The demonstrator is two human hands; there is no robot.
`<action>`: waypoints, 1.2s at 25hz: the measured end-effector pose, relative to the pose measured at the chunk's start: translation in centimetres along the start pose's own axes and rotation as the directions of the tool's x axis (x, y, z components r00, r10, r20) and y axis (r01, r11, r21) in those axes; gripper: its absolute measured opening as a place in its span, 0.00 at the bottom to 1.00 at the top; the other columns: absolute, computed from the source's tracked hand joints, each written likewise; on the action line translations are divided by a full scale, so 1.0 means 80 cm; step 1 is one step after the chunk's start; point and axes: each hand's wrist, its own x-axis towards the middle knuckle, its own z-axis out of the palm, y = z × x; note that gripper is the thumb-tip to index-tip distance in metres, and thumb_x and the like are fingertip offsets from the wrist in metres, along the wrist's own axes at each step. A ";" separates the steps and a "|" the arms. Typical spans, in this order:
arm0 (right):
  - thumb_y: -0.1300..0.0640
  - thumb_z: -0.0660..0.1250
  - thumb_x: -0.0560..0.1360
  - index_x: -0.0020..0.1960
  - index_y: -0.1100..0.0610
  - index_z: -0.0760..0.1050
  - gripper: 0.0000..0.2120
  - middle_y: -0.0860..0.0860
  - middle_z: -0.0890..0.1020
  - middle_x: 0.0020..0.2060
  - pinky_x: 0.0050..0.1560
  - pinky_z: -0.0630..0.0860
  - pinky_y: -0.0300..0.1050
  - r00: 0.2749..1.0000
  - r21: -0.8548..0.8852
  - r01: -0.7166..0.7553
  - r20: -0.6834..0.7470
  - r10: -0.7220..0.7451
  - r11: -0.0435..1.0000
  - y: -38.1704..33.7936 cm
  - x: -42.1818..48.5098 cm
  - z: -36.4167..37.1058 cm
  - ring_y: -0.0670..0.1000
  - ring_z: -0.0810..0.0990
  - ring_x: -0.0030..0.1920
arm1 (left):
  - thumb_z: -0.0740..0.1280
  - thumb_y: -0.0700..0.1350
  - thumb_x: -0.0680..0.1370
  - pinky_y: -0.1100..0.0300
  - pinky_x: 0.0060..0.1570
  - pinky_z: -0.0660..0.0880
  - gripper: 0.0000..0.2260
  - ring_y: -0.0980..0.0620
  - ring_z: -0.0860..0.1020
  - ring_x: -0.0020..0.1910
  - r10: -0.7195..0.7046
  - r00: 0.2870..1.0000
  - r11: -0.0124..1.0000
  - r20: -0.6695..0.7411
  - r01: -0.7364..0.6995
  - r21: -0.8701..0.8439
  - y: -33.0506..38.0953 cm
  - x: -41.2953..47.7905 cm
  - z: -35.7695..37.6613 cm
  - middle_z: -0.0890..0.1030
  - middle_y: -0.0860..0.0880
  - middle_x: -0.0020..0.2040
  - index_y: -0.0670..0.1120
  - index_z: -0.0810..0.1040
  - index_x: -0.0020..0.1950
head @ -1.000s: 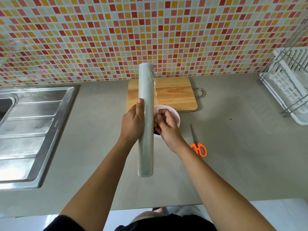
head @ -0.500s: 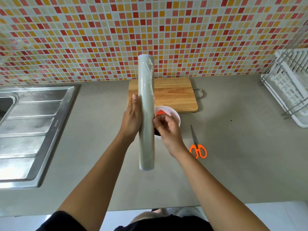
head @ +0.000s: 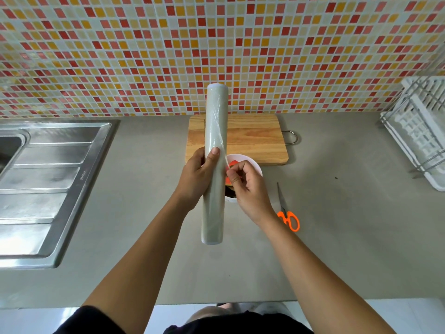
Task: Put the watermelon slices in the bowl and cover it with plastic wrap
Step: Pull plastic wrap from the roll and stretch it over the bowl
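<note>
Both hands up over grey counter [head: 349, 237]. Left hand [head: 195, 179] curls around plastic wrap roll [head: 214, 121], thumb on top. Roll points away, held above white bowl [head: 256, 166]. Right hand [head: 248, 189] pinches loose film edge [head: 225, 158] beside roll, thumb against forefinger. Red watermelon slices [head: 233, 163] partly visible in bowl, which sits at near edge of wooden cutting board [head: 255, 141]. Orange-handled scissors [head: 289, 219] lie right of bowl.

Wrap roll [head: 215, 184], a long pale cylinder, pointed away from the viewer above the counter [head: 337, 237], gripped mid-length by the left hand [head: 195, 175]. A narrow strip of film, peeled from its right side, was pinched by the right hand [head: 248, 189]. The white bowl [head: 250, 160], largely hidden behind both, held red watermelon slices [head: 233, 163].
</note>
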 end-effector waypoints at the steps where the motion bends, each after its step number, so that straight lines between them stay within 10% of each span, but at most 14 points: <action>1: 0.60 0.61 0.78 0.41 0.55 0.70 0.07 0.46 0.74 0.34 0.42 0.71 0.46 1.000 -0.015 0.009 0.007 -0.009 1.000 0.000 0.001 0.000 0.46 0.73 0.36 | 0.58 0.63 0.77 0.49 0.47 0.79 0.22 0.50 0.79 0.44 -0.003 1.000 1.000 0.012 0.003 0.003 0.000 0.000 0.000 0.79 0.44 0.46 0.45 0.75 0.53; 13: 0.62 0.65 0.76 0.52 0.55 0.72 0.06 0.50 0.77 0.39 0.46 0.74 0.36 0.961 0.227 -0.236 0.196 0.193 0.945 0.001 -0.008 0.002 0.42 0.77 0.41 | 0.59 0.62 0.77 0.62 0.39 0.71 0.16 0.58 0.76 0.39 0.078 0.993 0.989 -0.087 -0.066 0.134 0.002 0.009 -0.007 0.77 0.58 0.40 0.52 0.74 0.54; 30: 0.56 0.55 0.80 0.46 0.53 0.66 0.05 0.46 0.74 0.38 0.40 0.79 0.42 0.900 0.315 -0.436 0.177 0.399 0.843 0.006 -0.019 0.007 0.42 0.75 0.35 | 0.51 0.60 0.80 0.66 0.33 0.66 0.19 0.59 0.74 0.40 0.049 0.987 0.963 -0.152 -0.007 0.270 0.003 0.016 0.012 0.75 0.47 0.50 0.48 0.62 0.64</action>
